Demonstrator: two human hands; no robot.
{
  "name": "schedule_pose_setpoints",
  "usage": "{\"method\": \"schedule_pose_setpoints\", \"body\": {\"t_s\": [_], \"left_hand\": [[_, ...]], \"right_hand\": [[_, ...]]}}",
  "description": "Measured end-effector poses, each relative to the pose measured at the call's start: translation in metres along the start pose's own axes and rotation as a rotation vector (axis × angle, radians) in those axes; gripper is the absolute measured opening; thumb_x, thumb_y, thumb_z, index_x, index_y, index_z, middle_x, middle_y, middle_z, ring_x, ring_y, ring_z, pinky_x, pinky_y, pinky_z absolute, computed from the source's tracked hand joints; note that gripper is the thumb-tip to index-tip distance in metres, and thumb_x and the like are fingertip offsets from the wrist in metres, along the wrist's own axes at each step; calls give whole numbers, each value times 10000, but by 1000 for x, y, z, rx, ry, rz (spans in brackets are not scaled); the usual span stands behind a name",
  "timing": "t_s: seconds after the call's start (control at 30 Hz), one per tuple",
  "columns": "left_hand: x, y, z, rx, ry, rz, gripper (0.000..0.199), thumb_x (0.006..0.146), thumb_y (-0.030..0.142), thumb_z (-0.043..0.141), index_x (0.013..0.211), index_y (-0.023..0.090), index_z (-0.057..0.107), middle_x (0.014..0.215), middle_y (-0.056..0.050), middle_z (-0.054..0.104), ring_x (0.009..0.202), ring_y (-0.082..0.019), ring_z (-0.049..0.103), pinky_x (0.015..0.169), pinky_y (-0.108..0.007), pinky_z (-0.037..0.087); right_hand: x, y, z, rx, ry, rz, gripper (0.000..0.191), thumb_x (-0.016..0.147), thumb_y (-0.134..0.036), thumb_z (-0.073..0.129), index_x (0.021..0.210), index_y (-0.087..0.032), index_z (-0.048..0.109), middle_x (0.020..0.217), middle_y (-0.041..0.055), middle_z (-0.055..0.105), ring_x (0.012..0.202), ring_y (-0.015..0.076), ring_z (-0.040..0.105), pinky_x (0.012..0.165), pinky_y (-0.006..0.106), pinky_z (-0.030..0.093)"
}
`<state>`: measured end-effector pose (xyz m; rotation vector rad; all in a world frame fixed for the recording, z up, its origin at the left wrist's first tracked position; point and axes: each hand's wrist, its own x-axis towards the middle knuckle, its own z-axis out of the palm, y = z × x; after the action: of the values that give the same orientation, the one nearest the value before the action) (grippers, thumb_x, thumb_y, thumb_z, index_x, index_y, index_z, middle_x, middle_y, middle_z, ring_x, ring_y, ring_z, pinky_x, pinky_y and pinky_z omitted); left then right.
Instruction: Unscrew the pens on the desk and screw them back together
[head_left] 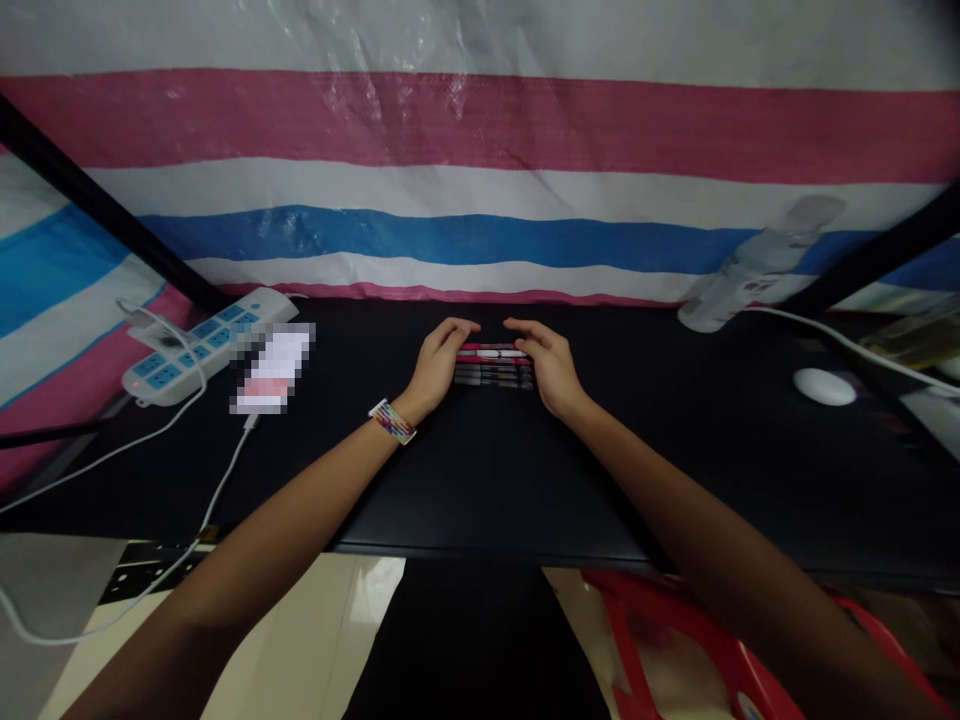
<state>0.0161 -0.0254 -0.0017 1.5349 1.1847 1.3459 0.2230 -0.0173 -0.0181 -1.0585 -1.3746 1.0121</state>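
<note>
A row of several pens lies side by side on the black table (480,470), between my two hands. The farther ones are red pens (472,347), one with a white middle section (496,353); the nearer ones are dark, clear-bodied pens (491,376). My left hand (437,362), with a woven multicoloured band at the wrist, curves along the left ends of the row, its fingers extended and not wrapped round anything. At the right ends is my right hand (551,368), cupped with fingers stretched forward and its thumb side by the pens.
A white power strip (214,345) and a charging phone (274,370) lie at the left, with white cables. To the right are a clear bottle (739,275) and a white mouse (823,387). Striped sheeting (480,130) hangs behind; a red stool (675,640) stands below.
</note>
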Motion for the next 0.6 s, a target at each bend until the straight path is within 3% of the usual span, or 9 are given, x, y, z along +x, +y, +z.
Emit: {"method": "schedule_pose_setpoints", "body": {"t_s": [0.4,0.6], "left_hand": [[-10,7,0,43,-25,13,258,1098,328,570,1007,231,791,1138,-63,827,1175,-269,737,1144,-441,539],[-16,10,4,6,-12,-55,259,1079,335,570,982,231,786,1125,-60,827,1179,-268,741,1143,-429,537]], "right_hand": [[-10,-6,0,67,-11,36,343,859,-243,655,1130,-270,864,1430,54,821,1456,326,678,1322,583,428],[-24,-8,0,111,4,35,334,853,-230,657,1105,-263,874,1447,65,816,1487,320,672,1333,548,421]]}}
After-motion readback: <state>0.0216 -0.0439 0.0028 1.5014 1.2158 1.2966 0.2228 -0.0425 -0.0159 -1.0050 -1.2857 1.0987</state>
